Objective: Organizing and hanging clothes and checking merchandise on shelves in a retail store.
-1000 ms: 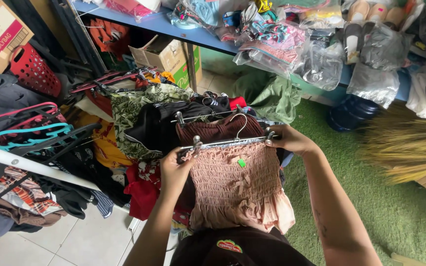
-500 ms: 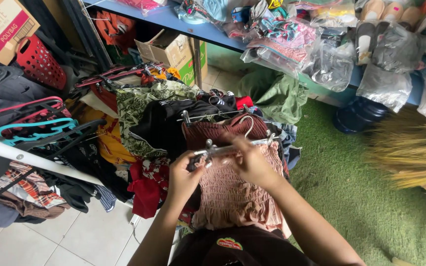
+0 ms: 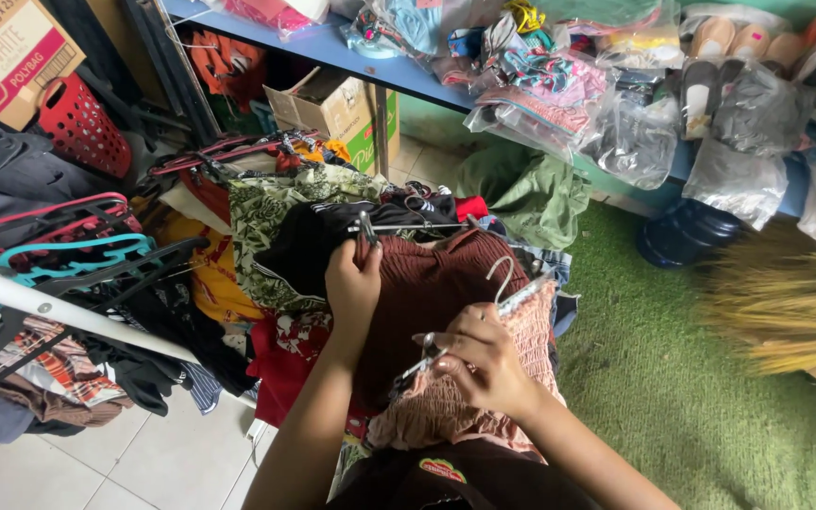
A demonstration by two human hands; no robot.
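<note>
At centre frame: I read both hands over a heap of clothes.
Left hand point(image 3: 353, 283): closed, pinching the clip of a metal hanger point(image 3: 399, 227) on the brown garment point(image 3: 432, 288).
Right hand point(image 3: 484, 364): curled shut around the clip hanger point(image 3: 512, 293) carrying the pink smocked garment point(image 3: 441, 416).
Pink garment position: 6 o'clock of the brown one, touching.
Green carpet point(image 3: 672, 397): 3 o'clock.

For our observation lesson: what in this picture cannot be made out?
- Head view: left hand fingertips, buried behind the brown garment.
- Hanger: its middle is covered by the right hand.
- Contents of plastic bags: glare and crumpling.
- Cardboard box: cut by the edge.
</note>
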